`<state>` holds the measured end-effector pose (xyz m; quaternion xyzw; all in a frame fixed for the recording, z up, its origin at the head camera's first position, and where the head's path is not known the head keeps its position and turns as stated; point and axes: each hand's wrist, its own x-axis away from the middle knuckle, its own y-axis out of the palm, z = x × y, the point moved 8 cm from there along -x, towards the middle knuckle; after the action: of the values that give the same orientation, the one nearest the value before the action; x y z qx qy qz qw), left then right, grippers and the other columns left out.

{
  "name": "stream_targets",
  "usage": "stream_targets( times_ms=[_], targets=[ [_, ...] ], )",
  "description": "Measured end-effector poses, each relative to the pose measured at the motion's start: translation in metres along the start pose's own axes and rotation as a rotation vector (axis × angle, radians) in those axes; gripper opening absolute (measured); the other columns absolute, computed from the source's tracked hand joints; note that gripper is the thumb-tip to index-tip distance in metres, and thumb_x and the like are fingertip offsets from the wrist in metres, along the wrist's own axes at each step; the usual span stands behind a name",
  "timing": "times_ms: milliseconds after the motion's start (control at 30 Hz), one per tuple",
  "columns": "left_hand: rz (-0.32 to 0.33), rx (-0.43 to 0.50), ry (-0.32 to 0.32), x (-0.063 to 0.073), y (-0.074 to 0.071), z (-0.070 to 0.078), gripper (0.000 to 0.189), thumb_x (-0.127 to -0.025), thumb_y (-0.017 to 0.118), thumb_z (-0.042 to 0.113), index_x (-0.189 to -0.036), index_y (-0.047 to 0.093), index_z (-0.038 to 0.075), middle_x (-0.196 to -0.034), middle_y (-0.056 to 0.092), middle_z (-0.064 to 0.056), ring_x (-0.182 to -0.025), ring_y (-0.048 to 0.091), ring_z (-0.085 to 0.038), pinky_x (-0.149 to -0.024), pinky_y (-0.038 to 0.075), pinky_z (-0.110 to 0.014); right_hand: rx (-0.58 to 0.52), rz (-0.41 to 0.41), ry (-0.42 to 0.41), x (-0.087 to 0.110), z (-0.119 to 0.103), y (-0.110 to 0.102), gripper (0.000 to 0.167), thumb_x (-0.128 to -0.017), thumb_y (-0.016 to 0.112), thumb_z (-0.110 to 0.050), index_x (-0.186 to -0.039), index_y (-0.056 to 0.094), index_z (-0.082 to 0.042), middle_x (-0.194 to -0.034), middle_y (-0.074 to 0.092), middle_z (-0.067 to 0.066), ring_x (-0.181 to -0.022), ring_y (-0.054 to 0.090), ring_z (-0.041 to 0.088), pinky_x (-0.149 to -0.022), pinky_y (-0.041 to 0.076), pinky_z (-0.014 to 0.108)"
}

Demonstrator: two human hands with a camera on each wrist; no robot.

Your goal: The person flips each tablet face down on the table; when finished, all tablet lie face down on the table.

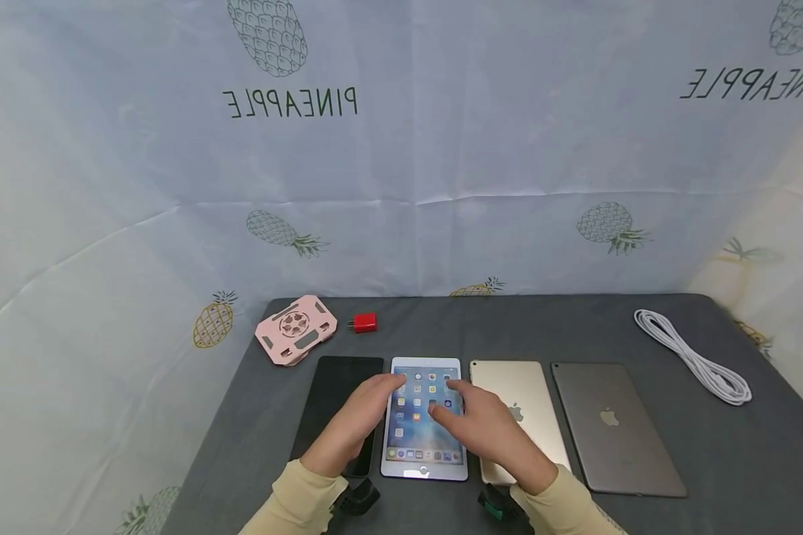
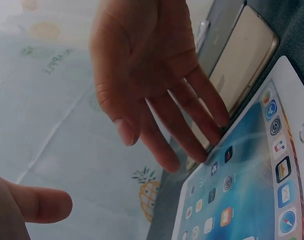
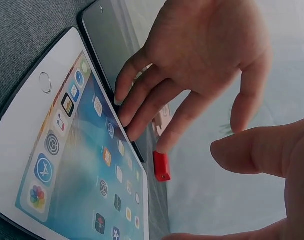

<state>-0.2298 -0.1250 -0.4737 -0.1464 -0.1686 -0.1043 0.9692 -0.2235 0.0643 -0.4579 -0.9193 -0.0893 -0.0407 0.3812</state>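
A white tablet lies face up on the dark table, its screen lit with rows of app icons. My left hand is at its left edge, fingers reaching toward the upper left of the screen. At the opposite edge is my right hand, its thumb over the screen. The right wrist view shows the left hand with fairly straight, spread fingers along the tablet's side. In the left wrist view the right hand has extended fingers, their tips close to the other edge. Neither hand is curled round the tablet.
A black tablet lies left of the white one, partly under the left forearm. To the right are a gold tablet and a grey tablet, backs up. Behind lie a pink case, a red charger and a coiled white cable.
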Motion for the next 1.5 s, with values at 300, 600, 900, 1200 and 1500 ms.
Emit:
stream_targets(
  times_ms=[300,600,900,1200,1500],
  targets=[
    [-0.001,0.064,0.009,-0.003,-0.002,-0.001,0.075,-0.111,0.050,0.047,-0.158,0.039,-0.011,-0.161,0.041,-0.030,-0.141,0.049,-0.051,-0.123,0.036,-0.073,0.000,0.000,-0.005,0.001,-0.002,0.000,0.063,-0.096,0.077,-0.039,-0.143,0.066,0.000,-0.145,0.068,0.023,-0.138,0.063,0.046,-0.110,0.054,0.065],
    [0.004,0.086,0.027,0.000,-0.004,0.006,0.072,-0.110,0.054,0.045,-0.157,0.043,-0.009,-0.163,0.041,-0.028,-0.139,0.049,-0.048,-0.124,0.034,-0.072,0.007,-0.011,0.002,0.000,-0.001,0.000,0.063,-0.097,0.076,-0.040,-0.145,0.066,0.000,-0.146,0.068,0.023,-0.139,0.062,0.046,-0.111,0.053,0.065],
    [0.004,0.076,0.035,0.002,-0.007,0.008,0.071,-0.109,0.058,0.044,-0.156,0.047,-0.008,-0.163,0.046,-0.028,-0.141,0.052,-0.051,-0.118,0.043,-0.071,0.006,-0.018,0.014,0.000,0.001,0.000,0.064,-0.097,0.076,-0.041,-0.146,0.065,-0.001,-0.147,0.067,0.023,-0.139,0.062,0.045,-0.111,0.053,0.064],
    [-0.001,0.086,0.020,0.003,-0.010,0.011,0.070,-0.109,0.057,0.044,-0.157,0.047,-0.005,-0.158,0.051,-0.027,-0.137,0.058,-0.051,-0.105,0.056,-0.067,-0.003,-0.023,0.013,-0.001,0.001,0.000,0.064,-0.098,0.076,-0.040,-0.147,0.064,-0.001,-0.146,0.068,0.023,-0.138,0.063,0.045,-0.109,0.054,0.064],
    [0.033,0.095,0.025,0.004,-0.017,0.014,0.067,-0.108,0.060,0.040,-0.158,0.047,-0.002,-0.154,0.055,-0.024,-0.132,0.061,-0.044,-0.105,0.058,-0.064,-0.059,-0.049,0.008,-0.001,0.002,0.004,0.066,-0.099,0.075,-0.040,-0.150,0.061,-0.001,-0.145,0.068,0.022,-0.132,0.068,0.041,-0.105,0.057,0.061]
  ],
)
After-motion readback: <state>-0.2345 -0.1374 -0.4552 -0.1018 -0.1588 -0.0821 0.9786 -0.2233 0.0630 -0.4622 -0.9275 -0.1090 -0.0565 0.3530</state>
